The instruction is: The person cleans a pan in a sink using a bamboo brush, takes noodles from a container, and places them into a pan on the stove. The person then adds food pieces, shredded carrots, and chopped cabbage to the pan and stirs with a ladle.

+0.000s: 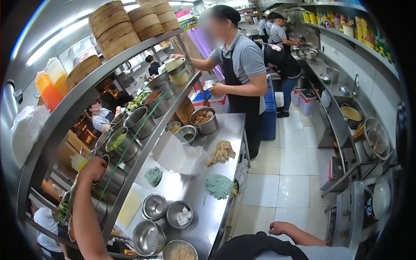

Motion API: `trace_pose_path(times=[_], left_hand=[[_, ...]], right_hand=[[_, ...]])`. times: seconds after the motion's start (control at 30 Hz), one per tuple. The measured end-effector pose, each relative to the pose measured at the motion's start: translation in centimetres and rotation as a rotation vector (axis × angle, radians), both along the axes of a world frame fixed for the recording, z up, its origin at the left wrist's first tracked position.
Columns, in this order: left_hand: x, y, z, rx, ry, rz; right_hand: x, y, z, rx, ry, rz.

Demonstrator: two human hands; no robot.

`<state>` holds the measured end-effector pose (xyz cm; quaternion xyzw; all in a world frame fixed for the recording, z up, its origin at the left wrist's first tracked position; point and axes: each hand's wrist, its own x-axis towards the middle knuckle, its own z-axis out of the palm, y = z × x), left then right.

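My left hand (93,169) reaches over the shelf at the left, at the rim of a deep steel container (113,175); its fingertips and anything in them are hidden. Beside it on the shelf stands a container of green vegetables (118,141). At the bottom right my right hand (281,228) hangs over the floor with curled fingers, and no object shows in it. On the steel table below are a bowl with white pieces (183,215), empty steel bowls (148,237), a bowl of shredded food (180,251) and a green cloth (219,186).
A person in a dark apron (242,73) stands beyond the table, touching a container on the shelf. Bamboo steamers (115,28) sit on the top shelf. A tan cloth (222,152) and pot of meat (203,120) are on the table. A sink counter (342,97) runs along the right.
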<state>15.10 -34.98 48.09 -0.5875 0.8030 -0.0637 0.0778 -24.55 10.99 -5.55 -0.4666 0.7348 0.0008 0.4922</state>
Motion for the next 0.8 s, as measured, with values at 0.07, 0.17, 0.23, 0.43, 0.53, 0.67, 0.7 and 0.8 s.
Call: trace_pose_path(times=[0.07,0.17,0.23,0.43,0.53,0.67,0.7,0.8], left_hand=[[1.7,-1.5,-0.1,-0.077,0.104,-0.155],[-0.3,1.2,0.8,-0.011,0.252,0.045],[1.4,-0.5,0.2,-0.051,0.171,-0.03],[2.4,-2.2,-0.2,-0.017,0.355,-0.027],[2.1,-2.1,0.2,-0.037,0.364,-0.127],[2.3,-2.8,-0.9,-0.086,0.378,-0.177],[2.4,-2.8,-0.9,-0.12,0.386,-0.253],[2.5,-1.7,0.0,-0.091,0.559,-0.258]], right_hand=[[-0.5,0.3,-1.9,0.032,-0.07,0.028],[-1.9,1.3,-5.1,-0.015,-0.083,-0.04],[-2.9,3.0,-8.9,-0.114,-0.074,-0.161],[-1.6,14.0,-9.9,-0.06,-0.263,-1.002],[3.1,20.9,-11.8,-0.066,-0.165,-1.351],[12.0,30.0,-11.6,0.113,-0.219,-1.334],[13.4,31.7,-12.6,0.181,-0.254,-1.303],[18.5,34.6,-10.6,0.168,-0.28,-1.233]])
